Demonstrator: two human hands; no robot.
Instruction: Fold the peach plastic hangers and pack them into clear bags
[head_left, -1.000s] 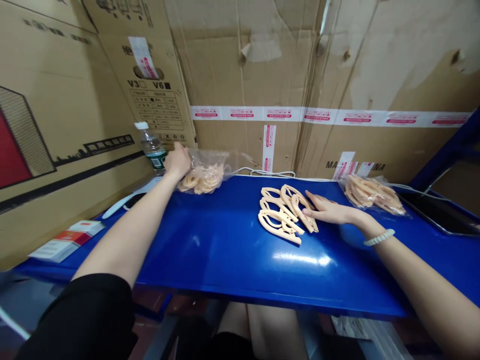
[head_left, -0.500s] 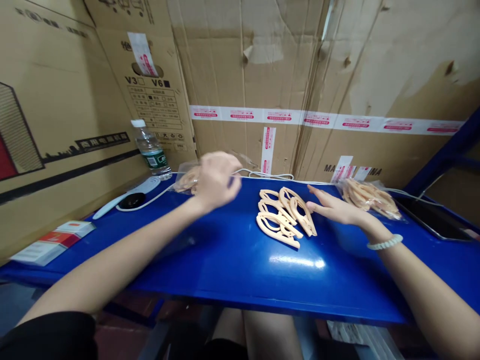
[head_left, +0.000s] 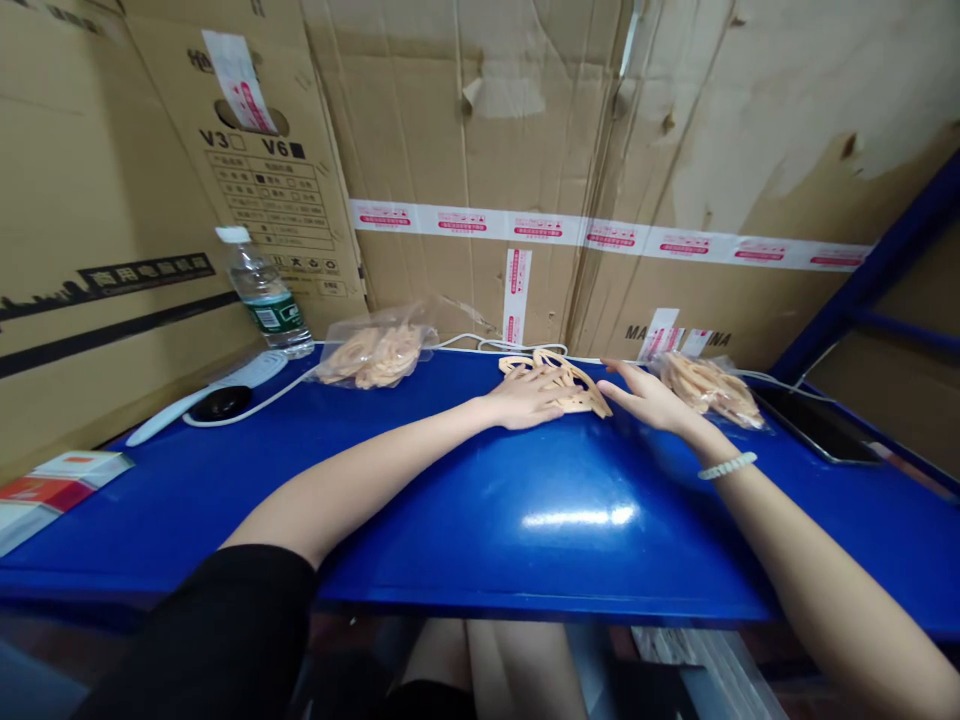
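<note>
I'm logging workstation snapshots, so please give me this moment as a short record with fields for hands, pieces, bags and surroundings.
Left hand: palm down over the beige pieces, partly covering them
Right hand: open beside them, thumb toward them; contact unclear
Left bag: clear plastic, similar pieces inside
Right bag: clear plastic, similar pieces inside
Surface: blue table
Left end: capped bottle, brush, red-and-white box
Backdrop: cardboard
</note>
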